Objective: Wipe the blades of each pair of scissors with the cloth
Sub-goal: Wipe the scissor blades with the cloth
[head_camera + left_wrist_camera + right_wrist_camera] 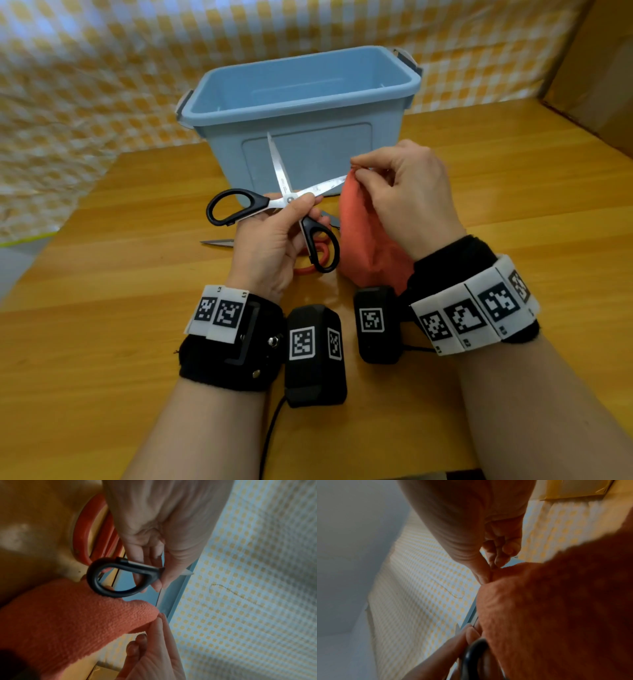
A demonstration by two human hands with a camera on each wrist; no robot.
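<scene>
Before the bin (301, 102): left hand (274, 240) clamped on open steel scissors (287, 197); right hand (407, 198) pinching fuzzy cloth (363, 236) over one blade tip. Red scissors (317, 255) half hidden beneath.

Wood table (513, 205): blue bin (308, 102) at back, red-handled scissors (305, 269) w/ blade toward left.

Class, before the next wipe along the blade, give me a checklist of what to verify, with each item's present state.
1. Left hand grips the black-handled scissors near the pivot: ok.
2. Blades spread apart: ok.
3. Right hand pinches the orange cloth round the right-hand blade's tip: ok.
4. Fingertips off the cutting edge: cannot tell, cloth hides it.
5. Red-handled scissors lie on the table, waiting: ok.
6. Blue bin clear of the upper blade: cannot tell.
</scene>
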